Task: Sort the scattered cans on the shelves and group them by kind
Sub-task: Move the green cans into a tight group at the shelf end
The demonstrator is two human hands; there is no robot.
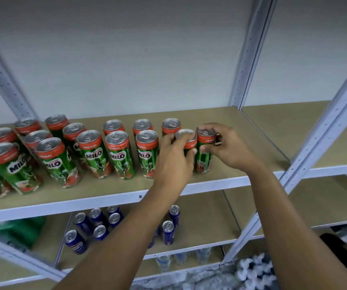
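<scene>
Upper shelf [252, 122], left hand [173, 162] gripping one Milo can [189, 141], right hand [227, 147] gripping the adjacent can [205, 151]

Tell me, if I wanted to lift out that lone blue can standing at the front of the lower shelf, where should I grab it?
Probably around the upper body of the blue can, coming from the front. It stands upright near the shelf edge, tall and slim, with open space around it.

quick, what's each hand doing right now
Left hand: grips a Milo can on the upper shelf.
Right hand: grips the next Milo can beside it.
</scene>
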